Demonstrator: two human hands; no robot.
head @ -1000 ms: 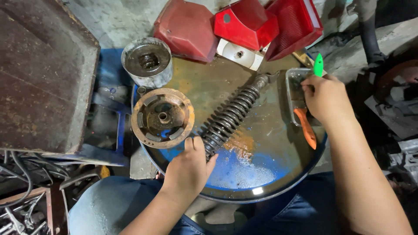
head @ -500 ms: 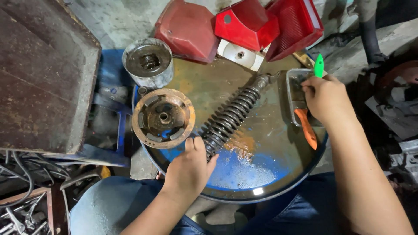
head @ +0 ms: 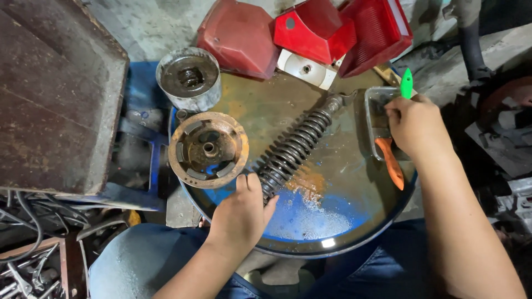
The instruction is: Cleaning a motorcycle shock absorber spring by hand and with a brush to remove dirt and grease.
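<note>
A dark coil-spring shock absorber [head: 299, 145] lies diagonally across the rusty blue drum lid [head: 332, 221]. My left hand [head: 241, 213] grips its lower end near the lid's front. My right hand [head: 413, 124] holds a green-handled tool [head: 407, 83] over a small clear tray [head: 378, 113] at the lid's right edge. An orange-handled tool [head: 390, 163] lies in the tray beside that hand. A round rusty brake hub [head: 208, 149] rests on the lid's left edge, just above my left hand.
A grey metal drum part [head: 189, 77] stands at the back left. Red plastic covers [head: 310, 30] and a white piece [head: 305, 67] lie behind the lid. A dark metal box [head: 55, 99] is on the left; wires and tools [head: 27, 260] lie at the lower left.
</note>
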